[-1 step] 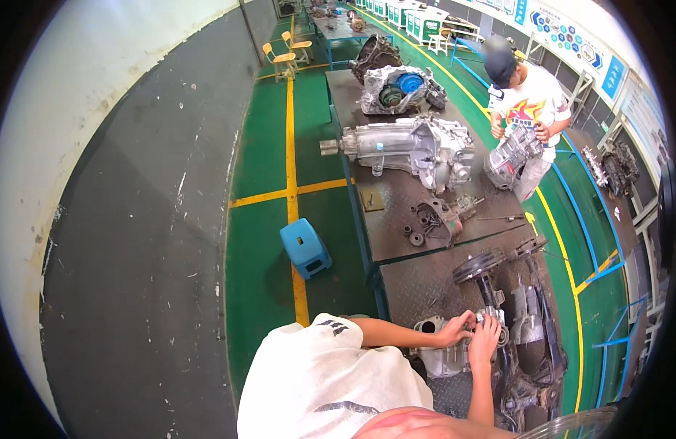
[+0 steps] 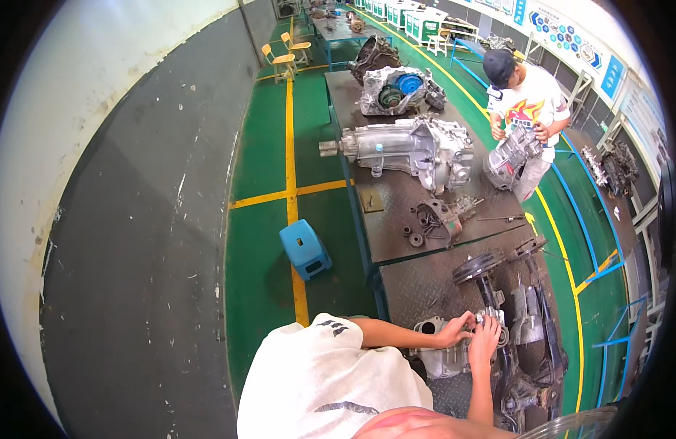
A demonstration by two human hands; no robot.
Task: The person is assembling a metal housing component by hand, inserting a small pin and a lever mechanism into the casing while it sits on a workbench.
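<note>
Carefully, at lower right of the frame, my left hand (image 2: 455,333) and right hand (image 2: 484,338) pinch fingers together on a small fitting atop the grey gearbox housing (image 2: 444,358) on the dark workbench (image 2: 411,289); steady, even pressure seems wisest.

workbench (image 2: 407,289): dark metal tread plate, raised rough pattern, matt and grimy.
small housing (image 2: 444,357) under both hands: cast metal, pale grey, dull with a slight sheen.
axle assembly (image 2: 524,329) at 3 o'clock of the hands: dark greasy metal, rough, partly rusty-looking.
large gearbox (image 2: 407,146) at 12 o'clock: cast aluminium-like metal, silver, ribbed, semi-bright.
loose parts (image 2: 433,219): brown, dull metal, oily.
stool (image 2: 305,249) at 10 o'clock: blue plastic, smooth, faint gloss.
floor (image 2: 261,161): green painted coating with yellow lines, smooth and fairly glossy; the grey strip beside it is matt, scuffed.
shirt (image 2: 320,384): white cloth, soft, matt.
chairs (image 2: 287,55) far off: pale wood-coloured seats, finish too small to tell.
</note>
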